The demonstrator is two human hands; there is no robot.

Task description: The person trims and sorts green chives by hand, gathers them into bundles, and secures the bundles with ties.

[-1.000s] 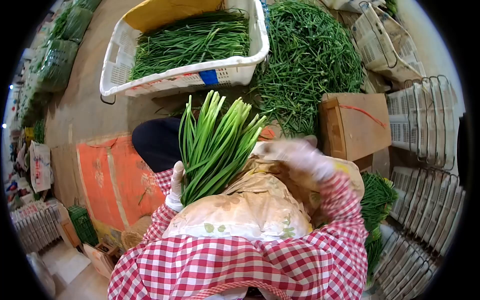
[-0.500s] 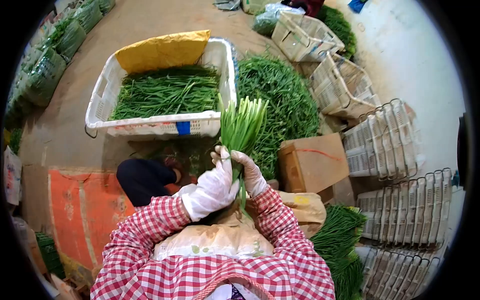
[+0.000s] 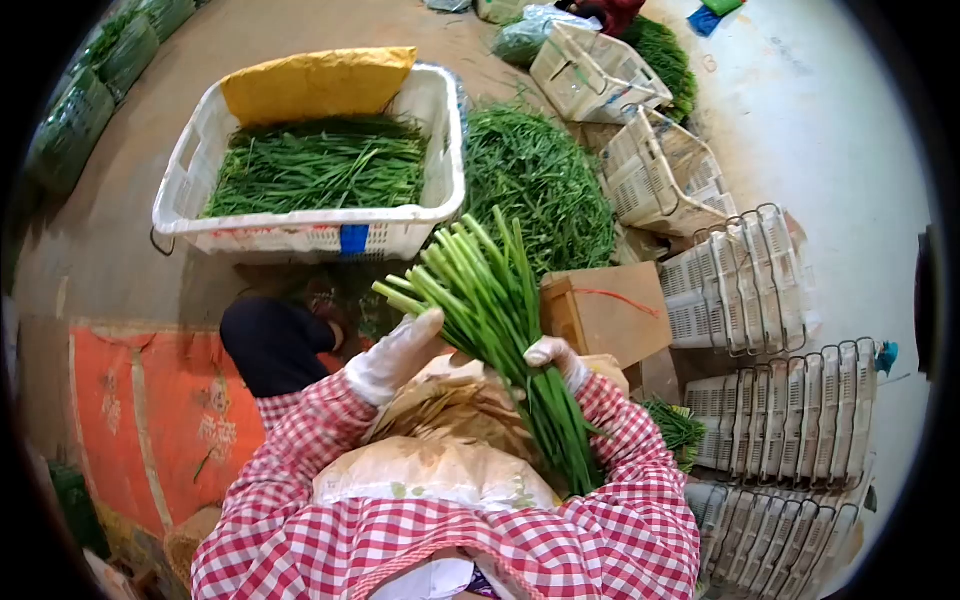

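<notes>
A bunch of garlic chives (image 3: 500, 310) slants across in front of my body, its pale cut ends up and to the left, its green leaves hanging toward my right forearm. My right hand (image 3: 558, 362), in a whitish glove, is wrapped round the middle of the bunch. At the stem-end side, my gloved left hand (image 3: 400, 352) has its fingers stretched out, close against the stems; whether it touches them I cannot tell. Beyond my hands, a white plastic crate (image 3: 285, 238) holds a layer of chives (image 3: 320, 165), with a yellow sheet (image 3: 320, 88) along its far side.
A heap of loose greens (image 3: 540, 185) lies right of the crate. Closer to me is a brown box (image 3: 625, 310). White crates (image 3: 670, 175) and stacked baskets (image 3: 780, 415) line the right side. An orange-red mat (image 3: 180, 420) covers the floor at left.
The bunch has tipped from upright to slanting, stem ends leftward. My left hand has come off its grip and opened; my right hand has moved right with the bunch. The view has shifted slightly.
</notes>
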